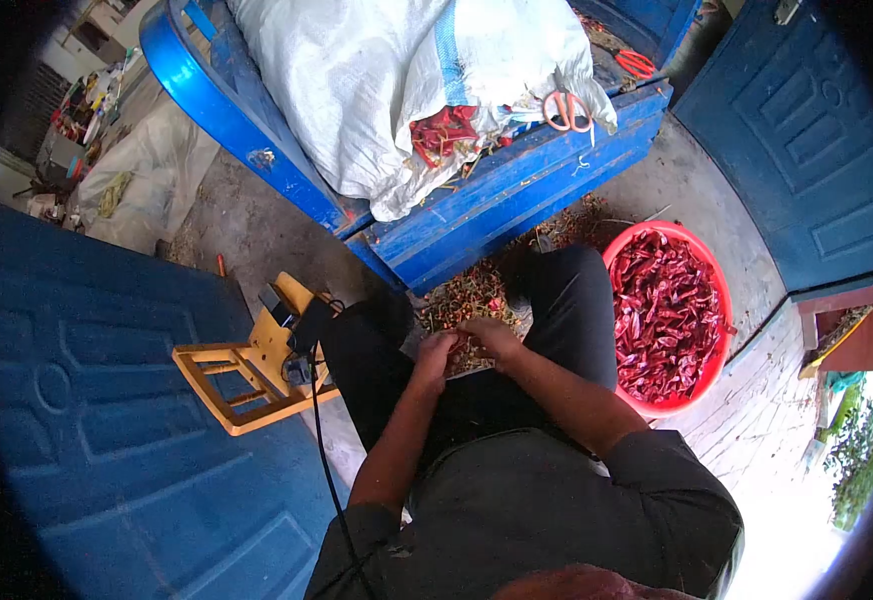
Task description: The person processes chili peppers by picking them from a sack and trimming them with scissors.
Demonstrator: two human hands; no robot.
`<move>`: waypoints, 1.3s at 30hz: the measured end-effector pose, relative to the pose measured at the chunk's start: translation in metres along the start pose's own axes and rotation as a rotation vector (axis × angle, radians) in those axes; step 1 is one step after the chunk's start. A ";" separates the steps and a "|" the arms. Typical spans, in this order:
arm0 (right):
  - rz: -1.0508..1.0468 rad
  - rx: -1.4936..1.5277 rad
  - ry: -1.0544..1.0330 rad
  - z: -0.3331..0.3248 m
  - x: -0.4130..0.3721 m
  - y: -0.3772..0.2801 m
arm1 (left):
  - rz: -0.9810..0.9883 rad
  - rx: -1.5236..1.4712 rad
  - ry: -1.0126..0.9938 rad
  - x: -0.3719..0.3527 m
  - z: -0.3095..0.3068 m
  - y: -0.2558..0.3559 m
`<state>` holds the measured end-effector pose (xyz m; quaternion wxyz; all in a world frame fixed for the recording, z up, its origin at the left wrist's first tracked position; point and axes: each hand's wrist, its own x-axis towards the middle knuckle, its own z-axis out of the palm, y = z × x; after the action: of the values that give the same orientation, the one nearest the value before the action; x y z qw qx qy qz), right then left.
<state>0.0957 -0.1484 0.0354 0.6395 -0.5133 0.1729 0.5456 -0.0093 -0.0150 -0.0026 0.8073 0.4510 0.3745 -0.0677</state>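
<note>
My left hand [435,356] and my right hand [494,341] are close together between my knees, fingers closed. Between the fingertips shows a bit of dark red, apparently a dried red chili, mostly hidden by the fingers. Below them, a heap of chili stems and scraps [462,300] covers the ground. To the right of my knee stands a round red basin [725,300] filled with dried red chilies [662,320].
A blue cart [517,215] in front bears a white woven sack [347,90], its mouth showing red chilies [444,132]. Orange-handled scissors [567,112] and red-handled scissors [636,64] lie there. A wooden folding chair [237,417] stands left, between blue doors [107,400]. A black cable [327,460] crosses my left arm.
</note>
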 end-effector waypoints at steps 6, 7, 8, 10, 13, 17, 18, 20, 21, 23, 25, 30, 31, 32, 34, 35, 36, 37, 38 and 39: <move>-0.707 -0.686 0.112 -0.010 0.024 0.007 | -0.060 -0.005 0.059 -0.011 0.005 0.019; -0.962 -0.832 0.035 -0.003 0.008 -0.010 | -0.068 -0.007 0.044 -0.016 0.007 0.027; -1.219 -0.974 -0.047 0.002 -0.001 -0.020 | -0.076 -0.010 0.029 -0.018 0.009 0.031; -1.161 -0.966 -0.019 0.003 0.001 -0.018 | -0.067 -0.028 0.019 -0.016 0.009 0.030; -0.987 -0.842 0.026 -0.001 0.018 -0.006 | -0.017 -0.057 0.045 -0.007 0.011 0.020; -0.767 -0.780 0.064 -0.005 0.013 -0.011 | 0.000 -0.028 0.042 -0.002 0.013 0.015; -0.763 -0.780 0.065 -0.004 0.010 -0.013 | -0.004 -0.029 0.043 -0.003 0.013 0.016; -0.728 -0.833 0.162 -0.003 0.005 -0.017 | -0.014 -0.011 -0.006 -0.006 0.014 0.018; -0.725 -0.832 0.165 -0.005 0.007 -0.017 | -0.017 -0.010 -0.008 -0.008 0.018 0.022; -0.577 -0.962 0.233 -0.011 0.010 -0.018 | -0.080 0.046 0.078 -0.013 0.027 0.029; -0.540 -0.842 0.216 -0.020 0.020 -0.013 | -0.066 0.060 0.048 -0.007 0.024 0.024; -0.235 -0.254 0.086 -0.018 0.011 -0.019 | 0.023 0.090 -0.066 -0.011 0.026 0.028; -0.131 -0.079 0.098 -0.019 0.014 -0.017 | 0.040 0.039 -0.117 -0.011 0.028 0.029; -0.027 0.096 0.111 -0.020 0.018 -0.017 | 0.059 -0.012 -0.167 -0.010 0.030 0.031; -0.017 0.271 0.067 -0.022 0.029 -0.011 | 0.056 -0.025 -0.128 -0.009 0.042 0.034; -0.010 0.452 0.021 -0.024 0.034 -0.009 | 0.054 -0.030 -0.090 -0.009 0.048 0.035; -0.010 0.449 0.023 -0.025 0.033 -0.012 | 0.054 -0.033 -0.091 -0.008 0.053 0.037; 0.007 0.431 0.073 -0.026 0.032 -0.016 | 0.036 -0.038 -0.063 -0.008 0.057 0.038; 0.027 0.414 0.123 -0.026 0.031 -0.018 | 0.016 -0.041 -0.034 -0.008 0.060 0.040; 0.030 0.412 0.125 -0.026 0.033 -0.018 | 0.014 -0.045 -0.033 -0.004 0.061 0.037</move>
<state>0.1316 -0.1512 0.0067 0.7107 -0.4022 0.3275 0.4753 0.0373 -0.0417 0.0441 0.8237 0.4342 0.3595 -0.0609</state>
